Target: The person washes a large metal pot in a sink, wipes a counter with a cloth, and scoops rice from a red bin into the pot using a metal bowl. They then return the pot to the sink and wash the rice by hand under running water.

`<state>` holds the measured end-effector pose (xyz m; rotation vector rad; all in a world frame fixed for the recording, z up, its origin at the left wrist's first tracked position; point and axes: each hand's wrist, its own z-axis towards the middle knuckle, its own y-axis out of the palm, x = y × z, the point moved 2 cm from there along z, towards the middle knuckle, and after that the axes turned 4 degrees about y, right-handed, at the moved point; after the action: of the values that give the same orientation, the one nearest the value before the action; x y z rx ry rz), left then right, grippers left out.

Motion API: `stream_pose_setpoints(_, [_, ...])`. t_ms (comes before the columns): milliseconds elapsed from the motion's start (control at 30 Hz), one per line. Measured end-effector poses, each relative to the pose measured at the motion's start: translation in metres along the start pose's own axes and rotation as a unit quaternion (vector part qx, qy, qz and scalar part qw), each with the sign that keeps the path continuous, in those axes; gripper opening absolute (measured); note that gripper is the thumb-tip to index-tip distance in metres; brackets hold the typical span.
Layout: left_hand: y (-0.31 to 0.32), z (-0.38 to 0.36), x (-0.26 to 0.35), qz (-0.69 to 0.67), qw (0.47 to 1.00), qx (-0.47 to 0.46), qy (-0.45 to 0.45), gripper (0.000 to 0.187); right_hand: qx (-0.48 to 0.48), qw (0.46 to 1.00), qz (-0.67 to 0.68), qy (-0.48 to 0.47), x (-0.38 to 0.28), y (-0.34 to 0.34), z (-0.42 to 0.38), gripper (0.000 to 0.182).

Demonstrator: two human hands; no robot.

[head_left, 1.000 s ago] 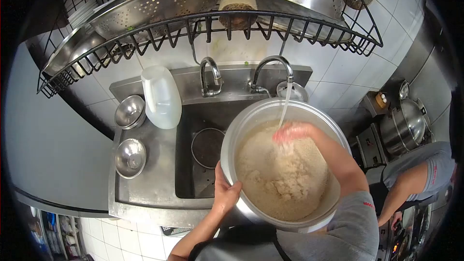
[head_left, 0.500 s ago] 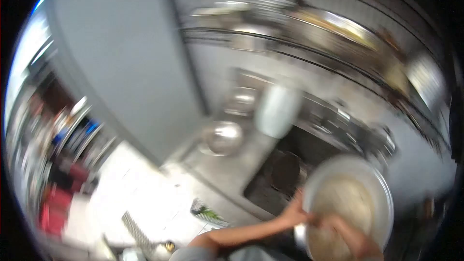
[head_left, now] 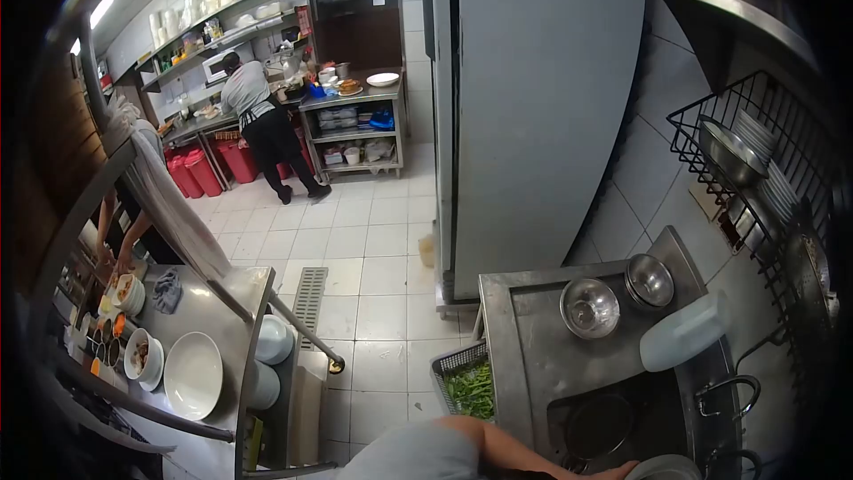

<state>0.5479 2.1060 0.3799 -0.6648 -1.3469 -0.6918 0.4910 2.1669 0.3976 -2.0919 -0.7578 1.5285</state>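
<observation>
At the bottom edge, my left arm reaches right, and my left hand (head_left: 615,471) is at the rim of a large metal pot (head_left: 668,465), gripping its near-left side. Most of the hand and pot is cut off below. My right hand is out of view. Beyond the pot lies a dark sink basin (head_left: 569,409) with a round dark pan (head_left: 599,424) in it. A pale translucent jug (head_left: 682,334) leans at the basin's far edge.
Metal bowls (head_left: 590,308) sit on the steel counter (head_left: 533,338). A crate of green vegetables (head_left: 467,387) stands beside it. At left, a steel table (head_left: 227,302) holds a white bowl (head_left: 193,376). A person (head_left: 258,116) works at the back. A wire rack (head_left: 755,124) hangs right.
My view has swung left and up towards the room. The pot has shifted down to the bottom edge, and my right hand, earlier inside it, has left the view.
</observation>
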Motion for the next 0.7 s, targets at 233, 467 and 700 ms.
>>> stream_pose_setpoints(233, [-0.002,-0.005,0.006,-0.006,0.998,0.002,-0.056,0.095,-0.006,1.000,-0.006,-0.010,-0.005,0.004,0.004,0.037])
stream_pose_setpoints(467, [-0.008,-0.019,0.034,-0.039,0.998,-0.008,-0.054,0.095,-0.009,1.000,-0.008,-0.022,-0.008,0.006,0.007,0.037])
stream_pose_setpoints(700, [0.000,-0.015,0.013,-0.023,0.998,0.008,-0.058,0.090,-0.014,1.000,-0.012,-0.024,-0.014,0.009,0.012,0.037])
